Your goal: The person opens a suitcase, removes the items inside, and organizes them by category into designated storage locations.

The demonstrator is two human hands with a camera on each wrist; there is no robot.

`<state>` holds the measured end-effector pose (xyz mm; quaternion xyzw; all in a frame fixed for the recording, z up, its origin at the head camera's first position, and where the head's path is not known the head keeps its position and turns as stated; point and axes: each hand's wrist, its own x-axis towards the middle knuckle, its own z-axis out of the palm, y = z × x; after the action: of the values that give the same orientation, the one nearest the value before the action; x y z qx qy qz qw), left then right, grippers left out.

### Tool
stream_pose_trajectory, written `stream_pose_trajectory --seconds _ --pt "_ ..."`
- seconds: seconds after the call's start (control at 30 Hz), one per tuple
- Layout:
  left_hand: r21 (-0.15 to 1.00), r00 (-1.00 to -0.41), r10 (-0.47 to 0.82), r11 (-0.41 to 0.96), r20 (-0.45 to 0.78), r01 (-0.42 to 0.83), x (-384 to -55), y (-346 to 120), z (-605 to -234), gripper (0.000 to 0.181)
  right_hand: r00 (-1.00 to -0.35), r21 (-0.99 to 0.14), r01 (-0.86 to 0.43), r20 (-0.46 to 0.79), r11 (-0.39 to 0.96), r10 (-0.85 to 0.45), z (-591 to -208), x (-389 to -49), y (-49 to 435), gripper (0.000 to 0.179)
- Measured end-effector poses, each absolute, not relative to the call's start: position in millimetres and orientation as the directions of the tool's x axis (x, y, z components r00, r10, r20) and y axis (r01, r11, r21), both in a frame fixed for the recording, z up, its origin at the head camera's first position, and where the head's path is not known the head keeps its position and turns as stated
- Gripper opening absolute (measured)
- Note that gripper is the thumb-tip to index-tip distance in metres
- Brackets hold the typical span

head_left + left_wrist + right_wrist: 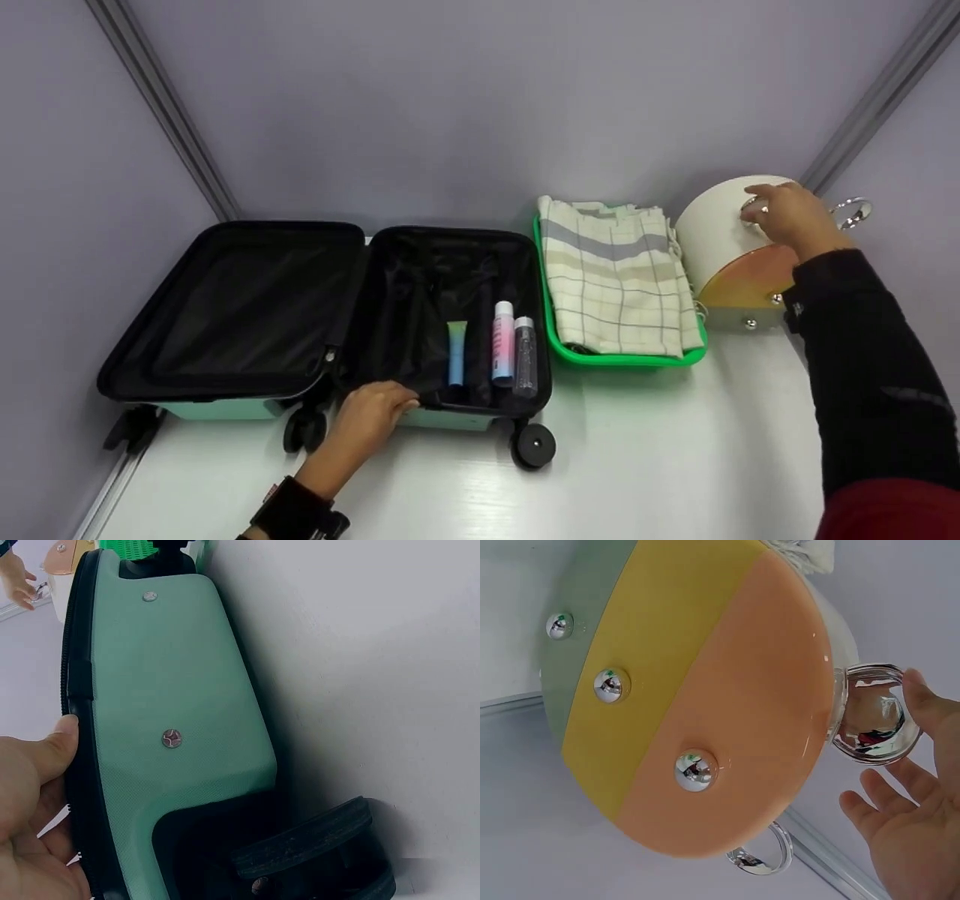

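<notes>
An open mint-green suitcase with black lining (247,322) lies on the white table. My left hand (375,412) grips the front rim of its right half, with the thumb on the black zip edge (79,795) in the left wrist view. Inside that half are a blue-green squeeze tube (456,352), a pink-and-blue bottle with white cap (503,345) and a clear bottle (526,360). At the far right, my right hand (795,217) pinches a shiny silver ring handle (874,716) on top of a rounded white box (701,225) with a green, yellow and orange front (727,682).
Between suitcase and box stands a green basket (637,361) holding a folded checked cloth (619,285) with fringes. Black suitcase wheels (533,446) stick out toward the front. Grey wall panels (480,112) enclose the table. Another silver ring (853,212) is on the box's right side.
</notes>
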<state>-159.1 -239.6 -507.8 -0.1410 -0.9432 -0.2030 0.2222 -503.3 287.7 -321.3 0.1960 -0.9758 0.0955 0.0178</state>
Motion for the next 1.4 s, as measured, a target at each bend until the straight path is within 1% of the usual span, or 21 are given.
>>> stream_pose_trajectory --seconds 0.13,0.23,0.43,0.5,0.6,0.73,0.83,1.2,1.4 --pt "0.332 -0.868 0.176 0.874 0.464 0.355 -155.1 -242.1 -507.5 0.008 -0.913 -0.179 -0.408 0.072 0.895 -0.402 -325.3 -505.1 288.1 0.032" --pt "0.336 -0.875 0.172 0.876 0.453 0.346 -152.8 -242.1 -506.5 0.008 -0.91 -0.172 -0.414 0.059 0.894 -0.41 -322.5 -503.1 289.7 0.029" --pt "0.325 -0.883 0.164 0.888 0.44 0.326 -158.0 -240.1 -500.8 0.009 -0.926 -0.191 -0.322 -0.138 0.927 -0.351 -302.7 -496.4 295.2 0.032" --pt "0.32 -0.884 0.163 0.891 0.439 0.323 -160.3 -239.0 -499.7 0.009 -0.919 -0.177 -0.32 -0.18 0.931 -0.351 -297.0 -493.5 297.0 0.032" --pt "0.31 -0.88 0.171 0.892 0.443 0.329 -161.9 -237.8 -500.0 0.009 -0.892 -0.115 -0.396 -0.186 0.911 -0.412 -292.6 -488.2 299.6 0.031" --pt "0.308 -0.878 0.173 0.892 0.445 0.332 -162.9 -238.2 -500.8 0.008 -0.846 -0.038 -0.508 -0.162 0.86 -0.507 -291.8 -479.6 302.4 0.029" --pt "0.323 -0.884 0.157 0.891 0.44 0.319 -165.0 -238.7 -500.6 0.007 -0.838 -0.042 -0.519 -0.175 0.854 -0.518 -290.0 -473.0 304.2 0.028" --pt "0.369 -0.897 0.144 0.875 0.418 0.313 -178.6 -235.2 -500.3 0.009 -0.809 0.021 -0.559 -0.233 0.829 -0.54 -280.4 -441.7 315.6 0.021" --pt "0.382 -0.904 0.13 0.875 0.408 0.298 -182.0 -236.7 -497.9 0.009 -0.791 0.009 -0.576 -0.262 0.818 -0.554 -279.4 -424.3 310.9 0.02"
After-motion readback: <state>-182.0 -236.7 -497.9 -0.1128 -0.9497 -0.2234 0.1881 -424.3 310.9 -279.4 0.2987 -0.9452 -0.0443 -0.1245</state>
